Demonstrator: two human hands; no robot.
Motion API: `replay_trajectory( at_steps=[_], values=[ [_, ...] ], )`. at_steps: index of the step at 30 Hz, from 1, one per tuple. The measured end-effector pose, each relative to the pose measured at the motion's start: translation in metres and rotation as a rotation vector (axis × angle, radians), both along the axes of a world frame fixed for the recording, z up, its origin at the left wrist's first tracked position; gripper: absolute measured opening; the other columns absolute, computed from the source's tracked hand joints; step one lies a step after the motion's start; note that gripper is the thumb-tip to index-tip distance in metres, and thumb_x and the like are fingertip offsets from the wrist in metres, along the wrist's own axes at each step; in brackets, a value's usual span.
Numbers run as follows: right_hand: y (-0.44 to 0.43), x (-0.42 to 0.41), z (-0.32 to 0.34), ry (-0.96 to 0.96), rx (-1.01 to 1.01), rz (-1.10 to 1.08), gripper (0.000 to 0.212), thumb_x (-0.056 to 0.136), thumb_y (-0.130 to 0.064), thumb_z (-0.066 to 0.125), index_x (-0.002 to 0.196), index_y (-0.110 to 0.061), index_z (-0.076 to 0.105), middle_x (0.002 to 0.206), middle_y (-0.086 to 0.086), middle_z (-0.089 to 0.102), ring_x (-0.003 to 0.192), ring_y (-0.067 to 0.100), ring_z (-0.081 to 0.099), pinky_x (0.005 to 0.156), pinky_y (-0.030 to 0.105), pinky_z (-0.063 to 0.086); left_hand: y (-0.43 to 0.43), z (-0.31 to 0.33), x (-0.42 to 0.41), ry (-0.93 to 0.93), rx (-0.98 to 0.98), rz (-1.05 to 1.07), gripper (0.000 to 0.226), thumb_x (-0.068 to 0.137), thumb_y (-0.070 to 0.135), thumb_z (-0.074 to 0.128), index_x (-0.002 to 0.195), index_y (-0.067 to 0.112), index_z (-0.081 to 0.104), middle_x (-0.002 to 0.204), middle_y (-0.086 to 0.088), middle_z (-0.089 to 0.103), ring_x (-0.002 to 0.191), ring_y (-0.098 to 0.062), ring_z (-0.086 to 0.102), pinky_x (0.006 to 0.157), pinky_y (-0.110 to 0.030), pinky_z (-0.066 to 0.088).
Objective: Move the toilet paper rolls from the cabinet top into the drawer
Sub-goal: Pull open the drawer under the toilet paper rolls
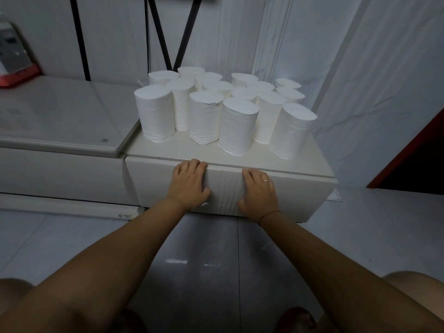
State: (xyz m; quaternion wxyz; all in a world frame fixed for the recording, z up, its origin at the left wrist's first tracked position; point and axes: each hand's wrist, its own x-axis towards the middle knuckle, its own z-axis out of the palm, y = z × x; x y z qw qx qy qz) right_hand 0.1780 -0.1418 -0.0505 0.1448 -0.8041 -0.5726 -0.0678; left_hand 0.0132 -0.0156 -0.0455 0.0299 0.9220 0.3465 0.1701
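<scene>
**Friend:** Where was everything, starting on your left?

**Me:** Furthest left sat a low unit with a glass top point(62, 111), butted against the cabinet. Next came my left hand point(188, 182), its fingers point(193, 165) curled over the upper lip of the drawer point(302, 188), which was shut. Above it, the toilet paper rolls point(236, 126) stood upright in a tight bunch on the cabinet top point(182, 146), with the front row near the front edge. Then my right hand point(260, 192) lay flat against the drawer, fingers almost straight, tips just reaching the lip and gripping nothing. A ribbed strip point(225, 191) ran down the front between my hands.

**Friend:** So which step was that?

**Me:** Opening the drawer, I'd say. Every roll I could see was on top, so none of the moving had begun.

**Friend:** How would you do it well?

**Me:** I'd hook the right fingers over the lip like the left ones, so both sides pulled evenly and the drawer didn't skew. I'd draw it straight toward me, slowly. A jerk could shake the cabinet, and tall, light rolls standing on end topple easily, the front ones soonest. I'd also open it fully, so there'd be room to lay the rolls inside.
</scene>
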Motion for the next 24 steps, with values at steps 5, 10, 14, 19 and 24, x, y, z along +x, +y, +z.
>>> replay_trajectory(
  at_steps=[5, 10, 14, 19, 24],
  values=[
    [0.004, 0.009, 0.003, -0.098, -0.098, -0.002, 0.081, 0.069, -0.037, 0.058, 0.14, -0.013, 0.029, 0.14, 0.007, 0.036, 0.129, 0.025, 0.032, 0.116, 0.044, 0.006, 0.003, -0.004, -0.003, 0.025, 0.056, -0.042, 0.069, 0.082, 0.046, 0.055, 0.139, 0.013, 0.033, 0.137, -0.01, 0.04, 0.125, -0.029, 0.035, 0.11, -0.041, 0.019],
    [0.005, 0.008, -0.003, -0.109, -0.082, -0.016, 0.082, 0.071, -0.034, 0.059, 0.143, -0.013, 0.025, 0.144, 0.008, 0.033, 0.135, 0.023, 0.028, 0.116, 0.042, 0.005, 0.005, -0.01, -0.007, 0.006, 0.045, -0.066, 0.068, 0.084, 0.041, 0.058, 0.14, 0.011, 0.033, 0.139, -0.014, 0.039, 0.13, -0.031, 0.032, 0.115, -0.043, 0.012],
    [0.007, 0.004, -0.005, -0.06, 0.04, -0.038, 0.07, 0.068, -0.025, 0.06, 0.134, -0.011, 0.04, 0.138, 0.01, 0.042, 0.128, 0.027, 0.036, 0.113, 0.04, 0.014, 0.005, -0.007, 0.001, -0.073, 0.031, -0.043, 0.059, 0.081, 0.035, 0.061, 0.131, 0.01, 0.043, 0.129, -0.014, 0.046, 0.121, -0.031, 0.038, 0.111, -0.042, 0.022],
    [0.011, 0.004, -0.007, -0.017, 0.123, -0.037, 0.068, 0.061, -0.021, 0.064, 0.125, -0.005, 0.049, 0.132, 0.015, 0.049, 0.122, 0.033, 0.043, 0.11, 0.04, 0.023, 0.004, -0.009, 0.004, -0.115, 0.021, -0.025, 0.055, 0.079, 0.031, 0.06, 0.127, 0.01, 0.045, 0.127, -0.012, 0.046, 0.118, -0.03, 0.039, 0.108, -0.041, 0.024],
    [0.014, 0.004, -0.009, 0.012, 0.136, -0.056, 0.066, 0.058, -0.026, 0.059, 0.121, -0.006, 0.051, 0.127, 0.015, 0.051, 0.119, 0.034, 0.045, 0.107, 0.042, 0.028, 0.002, -0.006, 0.004, -0.106, 0.004, -0.033, 0.056, 0.079, 0.03, 0.059, 0.128, 0.01, 0.043, 0.128, -0.013, 0.045, 0.12, -0.03, 0.038, 0.108, -0.041, 0.023]
  ],
)
